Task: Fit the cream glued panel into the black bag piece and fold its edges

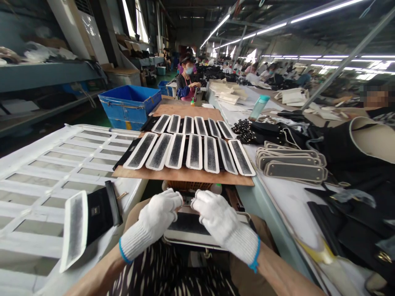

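Observation:
Across my lap lies a black bag (193,224) with a pale-edged, dark panel facing up. A small metal clasp (207,254) shows at its near side. My left hand (160,213), in a white knit glove, is closed at the bag's far edge, fingers bent and pressed together. Opposite it, my right hand (219,220), gloved the same way, is closed over the far right part of the panel. The gloves partly hide where the fingers meet the bag. Just beyond, white-rimmed dark panels (194,152) lie in two rows on a brown board (185,174).
A black piece with a white-rimmed panel (74,230) lies on the white slatted table (33,168) at left. Behind stands a blue bin (129,105). On the right are stacked grey panels (293,170), a teal-lidded bottle (259,107) and black bags (361,213). A co-worker (187,80) sits ahead.

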{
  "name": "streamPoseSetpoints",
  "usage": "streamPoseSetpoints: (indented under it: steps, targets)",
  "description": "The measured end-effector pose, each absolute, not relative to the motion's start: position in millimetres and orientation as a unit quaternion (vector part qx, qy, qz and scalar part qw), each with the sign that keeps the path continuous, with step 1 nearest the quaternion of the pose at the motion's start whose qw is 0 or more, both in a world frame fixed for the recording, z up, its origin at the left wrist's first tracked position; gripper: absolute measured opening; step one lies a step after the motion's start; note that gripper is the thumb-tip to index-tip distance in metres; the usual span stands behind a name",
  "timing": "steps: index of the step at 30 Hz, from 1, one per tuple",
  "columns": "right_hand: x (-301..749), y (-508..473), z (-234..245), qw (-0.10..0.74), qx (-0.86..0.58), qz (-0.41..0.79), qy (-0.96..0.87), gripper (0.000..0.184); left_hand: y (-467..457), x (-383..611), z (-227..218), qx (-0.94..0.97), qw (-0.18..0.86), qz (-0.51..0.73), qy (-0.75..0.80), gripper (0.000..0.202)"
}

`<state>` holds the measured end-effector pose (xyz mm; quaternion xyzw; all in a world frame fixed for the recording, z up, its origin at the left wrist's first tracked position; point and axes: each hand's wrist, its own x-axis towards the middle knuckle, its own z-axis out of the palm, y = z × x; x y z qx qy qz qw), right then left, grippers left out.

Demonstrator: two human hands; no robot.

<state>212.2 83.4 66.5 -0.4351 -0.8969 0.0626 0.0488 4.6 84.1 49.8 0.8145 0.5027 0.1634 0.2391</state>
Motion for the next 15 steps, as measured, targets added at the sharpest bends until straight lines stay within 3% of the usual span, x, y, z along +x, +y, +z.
streamPoseSetpoints:
  steps: [6, 13, 15]
  targets:
    - [209, 79, 57, 0.068, -0.397, -0.021, -0.915, 0.006, 89, 10, 65, 0.873, 0.144, 0.046, 0.463, 0.022]
    - [205, 81, 38, 0.168, -0.362, -0.125, -0.908, 0.024, 90, 9, 52, 0.918, 0.045, 0.004, 0.393, 0.007]
    - [202, 80, 34, 0.172, -0.361, -0.128, -0.908, 0.026, 88, 12, 42, 0.916, 0.028, 0.006, 0.401, 0.012]
